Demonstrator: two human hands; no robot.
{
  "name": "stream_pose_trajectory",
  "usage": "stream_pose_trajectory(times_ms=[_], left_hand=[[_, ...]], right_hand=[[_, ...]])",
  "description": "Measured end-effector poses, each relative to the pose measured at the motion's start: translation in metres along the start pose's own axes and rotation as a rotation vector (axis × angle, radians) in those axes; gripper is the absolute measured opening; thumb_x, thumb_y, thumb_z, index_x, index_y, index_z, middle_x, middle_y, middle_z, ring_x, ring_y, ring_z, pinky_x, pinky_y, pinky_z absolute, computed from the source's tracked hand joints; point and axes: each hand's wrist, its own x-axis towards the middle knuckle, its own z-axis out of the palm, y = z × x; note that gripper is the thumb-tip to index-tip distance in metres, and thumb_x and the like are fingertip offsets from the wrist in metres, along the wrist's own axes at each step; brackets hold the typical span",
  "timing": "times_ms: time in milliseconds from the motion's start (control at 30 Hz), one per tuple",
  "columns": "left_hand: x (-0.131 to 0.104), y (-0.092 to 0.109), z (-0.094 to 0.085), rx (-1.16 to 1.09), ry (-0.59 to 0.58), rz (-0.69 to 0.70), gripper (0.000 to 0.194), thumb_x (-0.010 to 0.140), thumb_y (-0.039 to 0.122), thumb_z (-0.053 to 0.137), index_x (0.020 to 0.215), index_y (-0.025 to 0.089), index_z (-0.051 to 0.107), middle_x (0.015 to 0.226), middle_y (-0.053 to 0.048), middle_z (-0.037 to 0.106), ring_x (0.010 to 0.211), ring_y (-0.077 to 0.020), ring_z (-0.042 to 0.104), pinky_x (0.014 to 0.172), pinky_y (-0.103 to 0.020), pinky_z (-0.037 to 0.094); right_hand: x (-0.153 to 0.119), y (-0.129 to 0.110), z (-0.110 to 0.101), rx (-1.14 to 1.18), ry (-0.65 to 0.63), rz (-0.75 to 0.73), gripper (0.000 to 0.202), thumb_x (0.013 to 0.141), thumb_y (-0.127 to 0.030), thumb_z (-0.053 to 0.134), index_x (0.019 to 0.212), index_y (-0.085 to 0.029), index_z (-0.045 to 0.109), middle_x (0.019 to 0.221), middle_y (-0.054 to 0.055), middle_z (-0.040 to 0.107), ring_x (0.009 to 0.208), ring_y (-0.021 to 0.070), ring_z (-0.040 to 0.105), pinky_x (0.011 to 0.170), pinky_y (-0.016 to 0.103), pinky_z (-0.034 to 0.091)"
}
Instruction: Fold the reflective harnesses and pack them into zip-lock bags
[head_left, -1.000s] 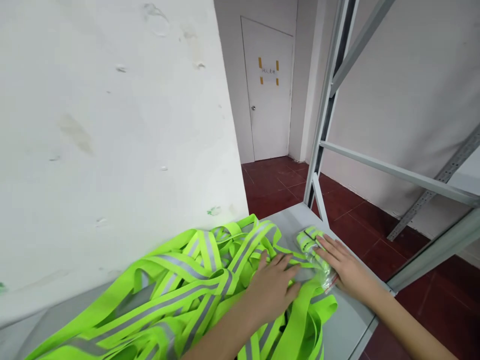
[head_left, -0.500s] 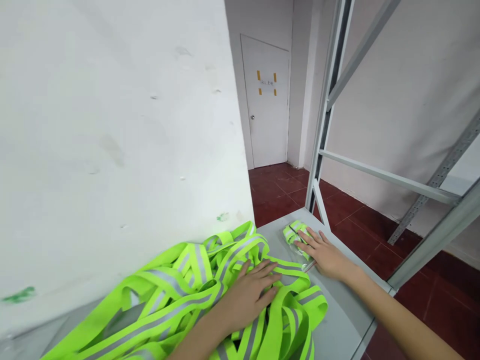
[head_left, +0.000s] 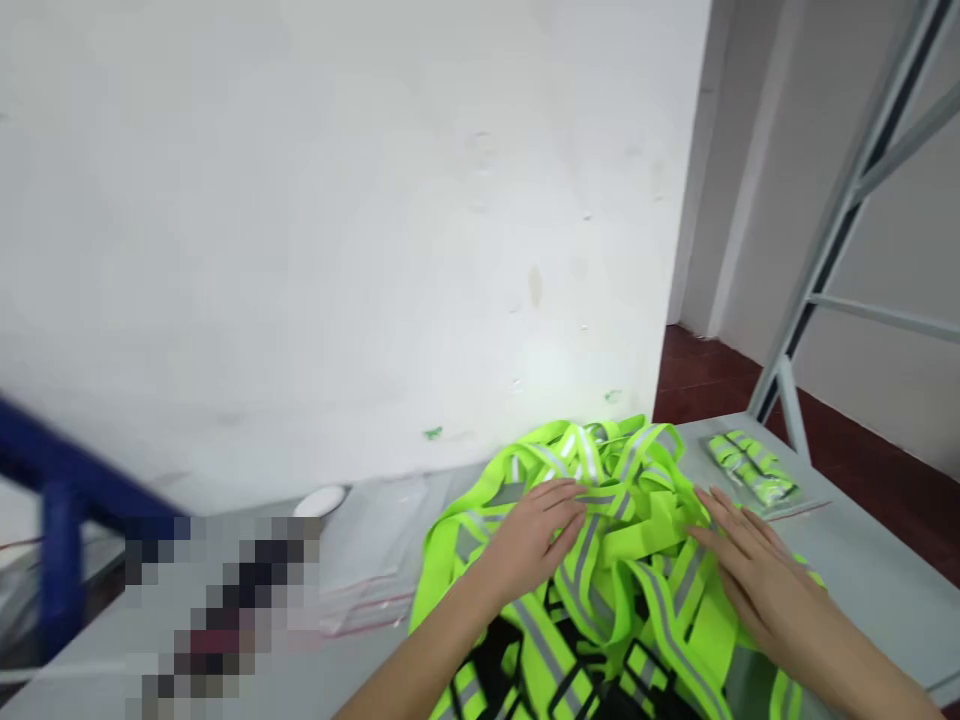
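A heap of bright yellow-green reflective straps point(head_left: 622, 560) with grey stripes lies on the grey tabletop, black straps and buckles showing at its near side. My left hand point(head_left: 536, 535) rests on the heap's left part, its fingers slightly bent and loosely apart; the fingertips touch a strap. Against the right side of the heap lies my right hand point(head_left: 765, 575), fingers stretched out. Beyond it, a clear bag of folded reflective straps point(head_left: 754, 465) sits flat, apart from both hands.
Clear plastic bags point(head_left: 375, 540) with red seal lines lie left of the heap, beside a white oval object point(head_left: 320, 501). A white panel point(head_left: 337, 250) rises behind the table point(head_left: 885, 580). A blue frame point(head_left: 67, 510) stands left, a grey metal frame point(head_left: 795, 300) right.
The view has swung left. My right hand has left the bagged straps and come to the heap's right side; the bag now lies flat by itself. My left hand stays on the heap.
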Motion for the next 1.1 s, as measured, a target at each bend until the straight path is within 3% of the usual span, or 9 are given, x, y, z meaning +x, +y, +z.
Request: stream_pose_trajectory(times_ms=[133,267,400,500,633,767,933,1033,1100], left_hand=[[-0.051,-0.008,-0.029,0.049,0.074,-0.145,0.026,0.097,0.026,0.043,0.106,0.022,0.067,0.123,-0.005,0.067,0.121,-0.0208,0.055,0.109,-0.042,0.040],[-0.077,0.023,-0.045,0.031,0.019,-0.145,0.024,0.095,0.024,0.045,0.103,0.023,0.068,0.119,-0.004,0.068,0.120,-0.0218,0.053,0.104,-0.041,0.041],[-0.085,0.067,-0.038,-0.018,-0.186,-0.041,0.023,0.096,0.029,0.045,0.101,0.025,0.067,0.109,-0.004,0.070,0.108,-0.0216,0.057,0.101,-0.040,0.040],[-0.087,0.084,-0.021,-0.030,-0.313,0.009,0.028,0.090,0.044,0.057,0.110,0.026,0.064,0.108,-0.006,0.067,0.108,-0.0247,0.057,0.103,-0.043,0.037],[-0.082,0.078,0.001,-0.046,-0.353,-0.039,0.060,0.068,0.059,0.073,0.115,0.026,0.060,0.113,-0.007,0.062,0.111,-0.0300,0.053,0.104,-0.048,0.033],[-0.062,0.060,0.011,-0.095,-0.407,-0.129,0.041,0.064,0.051,0.079,0.090,0.023,0.063,0.096,-0.003,0.061,0.099,-0.0266,0.056,0.095,-0.040,0.040],[-0.048,0.051,0.009,-0.145,-0.398,-0.176,0.019,0.077,0.039,0.068,0.074,0.021,0.061,0.077,0.002,0.063,0.078,-0.0185,0.059,0.079,-0.030,0.043],[-0.048,0.048,-0.002,-0.137,-0.324,-0.203,0.026,0.088,0.039,0.055,0.071,0.020,0.059,0.071,0.001,0.062,0.067,-0.0152,0.057,0.063,-0.025,0.042],[-0.049,0.040,-0.013,-0.120,-0.246,-0.230,0.030,0.091,0.041,0.048,0.073,0.020,0.057,0.073,0.001,0.062,0.067,-0.0148,0.057,0.063,-0.025,0.042]], right_hand=[[0.005,-0.059,-0.005,0.087,-0.058,-0.182,0.043,0.095,-0.029,0.047,0.138,-0.026,0.048,0.157,0.007,0.027,0.142,0.0297,0.030,0.106,0.051,0.043],[0.000,-0.085,-0.013,0.185,-0.204,-0.312,0.048,0.093,-0.040,0.053,0.139,-0.030,0.047,0.157,0.004,0.028,0.142,0.0305,0.030,0.109,0.052,0.039],[-0.009,-0.086,-0.018,0.296,-0.358,-0.345,0.065,0.084,-0.053,0.062,0.142,-0.029,0.045,0.155,0.008,0.032,0.141,0.0331,0.032,0.112,0.056,0.032],[-0.012,-0.081,-0.015,0.308,-0.394,-0.319,0.059,0.086,-0.046,0.061,0.140,-0.028,0.048,0.154,0.009,0.035,0.140,0.0315,0.034,0.113,0.057,0.028],[-0.008,-0.076,-0.001,0.240,-0.327,-0.218,0.039,0.090,-0.033,0.053,0.128,-0.023,0.057,0.153,0.010,0.037,0.137,0.0292,0.039,0.109,0.055,0.032],[0.000,-0.078,0.011,0.221,-0.241,-0.103,0.041,0.088,-0.030,0.053,0.128,-0.019,0.055,0.150,0.015,0.040,0.128,0.0294,0.047,0.103,0.051,0.037],[0.009,-0.084,0.004,0.270,-0.250,-0.039,0.051,0.081,-0.033,0.063,0.130,-0.021,0.053,0.144,0.014,0.044,0.128,0.0302,0.044,0.103,0.049,0.035],[0.019,-0.080,-0.002,0.334,-0.258,-0.038,0.048,0.086,-0.039,0.061,0.129,-0.021,0.052,0.137,0.013,0.049,0.126,0.0273,0.045,0.102,0.043,0.036],[0.030,-0.074,-0.003,0.329,-0.232,-0.019,0.039,0.093,-0.035,0.052,0.128,-0.018,0.053,0.127,0.013,0.054,0.120,0.0253,0.048,0.100,0.042,0.038]])
